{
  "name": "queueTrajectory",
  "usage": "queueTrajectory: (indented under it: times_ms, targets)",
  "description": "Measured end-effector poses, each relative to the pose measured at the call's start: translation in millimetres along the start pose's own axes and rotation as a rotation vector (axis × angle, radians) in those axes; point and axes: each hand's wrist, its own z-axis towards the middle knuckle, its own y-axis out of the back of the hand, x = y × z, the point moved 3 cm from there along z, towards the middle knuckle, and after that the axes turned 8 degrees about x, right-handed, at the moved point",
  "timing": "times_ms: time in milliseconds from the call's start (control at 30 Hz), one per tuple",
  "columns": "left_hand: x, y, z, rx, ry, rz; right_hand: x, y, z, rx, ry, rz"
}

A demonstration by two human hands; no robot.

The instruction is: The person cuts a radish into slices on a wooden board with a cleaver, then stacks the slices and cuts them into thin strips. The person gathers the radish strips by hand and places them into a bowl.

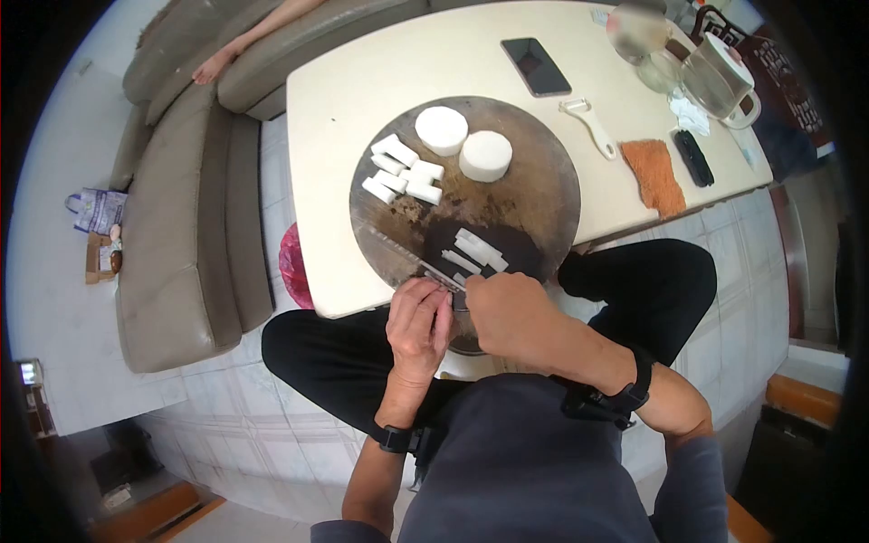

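Observation:
My right hand (pixel 511 312) is closed round the handle of a kitchen knife (pixel 403 253), whose blade points to the far left over a round cutting board (pixel 552 195). Close against the near side of the blade, my left hand (pixel 418 326) has its fingers bent and pressed together; whatever they hold is hidden. Just beyond the knife lie cut white sticks (pixel 480 249), which look like white radish. Two thick round radish pieces (pixel 442 129) rest at the board's far side. Left of them is a group of short radish blocks (pixel 405 172).
On the cream table (pixel 326 199) lie a phone (pixel 536 66), a peeler (pixel 590 127), an orange cloth (pixel 652 176) and a black object (pixel 693 158). A clear jug (pixel 715 81) stands at the far right. Another person's arm (pixel 262 36) rests along the sofa (pixel 176 226).

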Motion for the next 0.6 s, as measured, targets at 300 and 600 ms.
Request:
queueTrajectory:
  times_ms: [300, 600]
  targets:
    - [-9.0, 2.4, 0.0, -0.066, 0.057, 0.044, -25.8, 35.8, -26.4, -0.07, -0.116, 0.208]
    - [-23.7, 5.0, 34.7, 0.023, 0.215, -0.002, -24.3, 37.8, -32.2, -0.08, -0.069, 0.291]
